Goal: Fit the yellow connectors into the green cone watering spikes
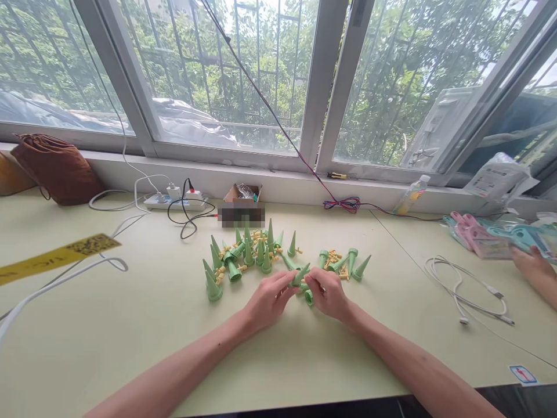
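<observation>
Over the middle of the table, my left hand (272, 293) is closed round a green plastic watering spike (301, 274), its cone pointing up and to the right. My right hand (328, 290) pinches at the side of that spike, on what looks like a small yellow valve mostly hidden by the fingers. Right below the hands lies another green spike (308, 298). To the left and behind stands a cluster of green spikes (248, 252), several with yellow valves in their sides. Loose yellow valves (334, 257) lie to the right among more green spikes (361, 268).
A small open box (241, 209) and a power strip (174, 201) with cables stand by the window. At the right are a coiled white cable (456, 284), a bottle (411, 194) and pink and teal packaged items (478, 235), with another person's hand (533, 267) touching them.
</observation>
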Tool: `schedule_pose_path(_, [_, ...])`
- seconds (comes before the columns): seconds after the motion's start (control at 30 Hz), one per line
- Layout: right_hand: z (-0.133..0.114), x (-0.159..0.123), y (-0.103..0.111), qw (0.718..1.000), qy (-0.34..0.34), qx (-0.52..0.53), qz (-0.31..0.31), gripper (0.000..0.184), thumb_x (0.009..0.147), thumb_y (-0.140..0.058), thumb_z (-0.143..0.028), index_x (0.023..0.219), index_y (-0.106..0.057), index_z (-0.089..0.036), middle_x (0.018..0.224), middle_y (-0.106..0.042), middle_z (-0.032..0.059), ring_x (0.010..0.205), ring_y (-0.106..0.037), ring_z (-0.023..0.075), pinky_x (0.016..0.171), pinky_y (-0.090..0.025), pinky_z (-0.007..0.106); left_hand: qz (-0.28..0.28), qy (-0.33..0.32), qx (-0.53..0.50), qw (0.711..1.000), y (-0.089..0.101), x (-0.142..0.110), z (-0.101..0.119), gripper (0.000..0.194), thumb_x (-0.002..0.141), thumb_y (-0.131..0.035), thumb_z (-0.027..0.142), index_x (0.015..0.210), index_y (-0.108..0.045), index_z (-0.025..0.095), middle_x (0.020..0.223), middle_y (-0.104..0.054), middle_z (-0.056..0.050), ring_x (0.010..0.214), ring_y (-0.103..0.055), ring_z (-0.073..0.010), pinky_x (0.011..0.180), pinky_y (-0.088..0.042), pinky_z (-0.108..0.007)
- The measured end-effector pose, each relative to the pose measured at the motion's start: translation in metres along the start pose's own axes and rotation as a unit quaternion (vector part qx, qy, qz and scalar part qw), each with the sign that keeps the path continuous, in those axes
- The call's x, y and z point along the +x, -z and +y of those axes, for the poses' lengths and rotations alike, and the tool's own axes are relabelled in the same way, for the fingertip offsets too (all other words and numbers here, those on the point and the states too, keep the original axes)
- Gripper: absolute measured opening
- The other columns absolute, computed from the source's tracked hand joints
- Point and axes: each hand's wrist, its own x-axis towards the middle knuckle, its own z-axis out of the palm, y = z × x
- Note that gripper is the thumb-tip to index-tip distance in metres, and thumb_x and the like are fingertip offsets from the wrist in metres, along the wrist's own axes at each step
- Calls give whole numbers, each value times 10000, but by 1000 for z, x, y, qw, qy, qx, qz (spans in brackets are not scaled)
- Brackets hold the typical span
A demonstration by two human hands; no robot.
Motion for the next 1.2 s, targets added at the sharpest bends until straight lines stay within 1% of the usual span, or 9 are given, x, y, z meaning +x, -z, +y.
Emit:
schedule_pose_path(0.1, [0, 1, 0, 1000, -8, 2, 2, 344, 1011, -377, -244, 670, -407, -208, 554, -364, -48, 481, -298, 95, 479, -265, 236, -14, -31, 9, 999, 2, 0, 0, 344, 990, -439, 219, 1306, -573, 197, 1110, -680, -131, 901, -641, -182, 765, -517, -287])
schedule_pose_path(0.2, [1, 1, -1, 1000, -27, 8, 2, 350, 1009, -380, -268, 665, -402, -209, 549, -364, -49, 474, -300, 95, 472, -274, 235, -21, -40, 16, 999, 3, 1, 2, 359, 993, -425, 201, 1328, -552, 207, 1166, -661, -139, 943, -648, -188, 784, -518, -293])
schedule_pose_path(0.37, [3, 1, -4, 998, -61, 18, 20, 370, 1018, -388, -302, 660, -393, -207, 550, -359, -51, 483, -317, 95, 477, -294, 227, 0, 5, 18, 1000, 0, 3, 4, 325, 994, -438, 229, 1286, -580, 218, 1073, -679, -102, 893, -640, -177, 788, -517, -289])
schedule_pose_path(0.47, [2, 2, -5, 997, -65, 27, 16, 378, 1024, -390, -313, 661, -389, -206, 555, -348, -55, 486, -313, 93, 479, -293, 227, 19, 37, 15, 999, -4, 4, 2, 293, 992, -450, 267, 1233, -602, 203, 953, -683, -74, 748, -617, -146, 708, -511, -266])
schedule_pose_path(0.57, [1, 3, -4, 997, -70, 34, 8, 351, 1022, -411, -344, 701, -443, -204, 574, -383, -51, 494, -345, 95, 493, -314, 228, 41, 74, 6, 996, -5, 4, 0, 291, 983, -461, 309, 1192, -602, 163, 765, -647, -29, 588, -552, -117, 592, -478, -241])
schedule_pose_path(0.73, [1, 4, -4, 997, -77, 27, -9, 332, 1021, -417, -366, 742, -485, -201, 604, -417, -42, 515, -372, 98, 516, -329, 240, 45, 111, -18, 993, -5, 5, 0, 326, 980, -456, 337, 1191, -589, 128, 604, -554, 24, 496, -499, -103, 510, -425, -222])
schedule_pose_path(0.87, [2, 4, -4, 997, -70, 29, -23, 348, 1024, -401, -343, 705, -421, -205, 604, -367, -50, 519, -332, 96, 510, -306, 244, 42, 91, -12, 995, -5, 4, 0, 302, 985, -442, 317, 1184, -574, 132, 613, -540, 29, 505, -485, -101, 520, -419, -222])
schedule_pose_path(1.03, [0, 3, -5, 996, -72, 41, -29, 351, 1018, -398, -316, 687, -339, -214, 601, -328, -52, 516, -305, 98, 503, -281, 248, 44, 54, 13, 997, -6, 4, -1, 266, 992, -417, 283, 1152, -565, 131, 710, -571, -3, 579, -485, -109, 564, -419, -228])
schedule_pose_path(1.2, [-4, 4, -4, 996, -74, 48, -24, 332, 1009, -416, -279, 693, -342, -212, 606, -333, -47, 524, -302, 102, 512, -276, 248, 37, 73, 9, 997, -8, 4, 2, 272, 999, -398, 298, 1131, -563, 127, 761, -584, -22, 629, -484, -119, 592, -413, -231])
